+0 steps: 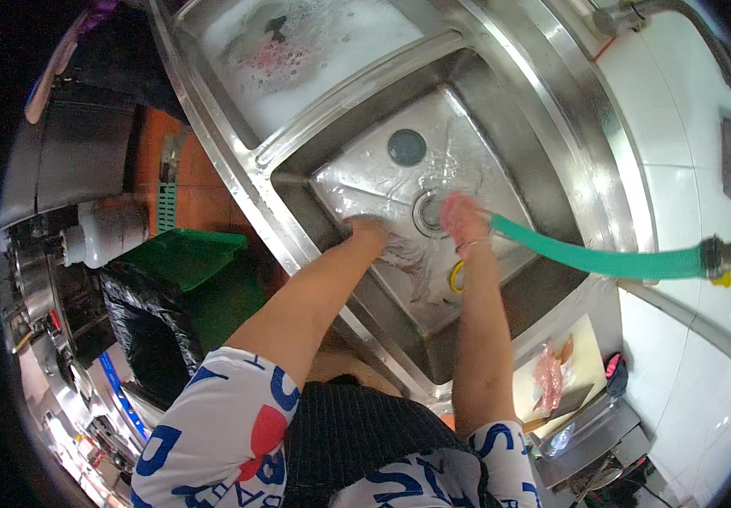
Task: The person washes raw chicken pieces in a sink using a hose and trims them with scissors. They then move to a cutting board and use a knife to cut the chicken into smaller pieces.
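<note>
My left hand (368, 230) reaches down into the steel sink basin (365, 317); its fingers are blurred and partly hidden. Just beside it a limp greyish thing (411, 259), perhaps a cloth, lies on the wet bottom. My right hand (462, 222), over the drain (430, 213), is closed near the end of a green hose (600, 259). Something pink covers or fills this hand; whether it is a glove or a scrubber, I cannot tell. A yellow ring (456, 277) shows beside my right wrist. Further up the basin bottom lies a dark round disc (407, 147).
A second basin with foamy water (314, 63) adjoins at the top. To the lower right, a cutting board (584, 336) bears pink raw meat or fish (549, 378) and a knife (571, 400). A green bin (213, 254) with a black bag (149, 324) stands left.
</note>
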Demonstrator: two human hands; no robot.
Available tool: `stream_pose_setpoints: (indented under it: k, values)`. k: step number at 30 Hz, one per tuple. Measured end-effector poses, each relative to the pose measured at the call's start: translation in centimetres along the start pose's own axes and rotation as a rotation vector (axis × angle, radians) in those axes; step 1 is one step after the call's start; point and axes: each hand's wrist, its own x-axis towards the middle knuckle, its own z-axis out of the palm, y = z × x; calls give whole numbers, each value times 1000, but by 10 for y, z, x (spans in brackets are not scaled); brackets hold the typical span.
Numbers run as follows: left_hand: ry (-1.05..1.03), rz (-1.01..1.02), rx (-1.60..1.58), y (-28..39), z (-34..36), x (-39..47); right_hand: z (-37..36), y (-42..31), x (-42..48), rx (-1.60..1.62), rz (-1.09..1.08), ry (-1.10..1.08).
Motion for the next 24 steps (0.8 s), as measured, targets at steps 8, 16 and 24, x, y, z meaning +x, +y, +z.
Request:
stream_pose_setpoints:
  k: [8, 16, 24]
  values:
    - [31, 263, -262, 2, -38, 18, -56, 100, 12, -393, -11, 25]
    - [608, 615, -761, 72, -117, 26, -24, -15, 9, 98, -425, -58]
    - [37, 537, -1500, 69, -109, 26, -133, 75, -35, -1361, -361, 789]
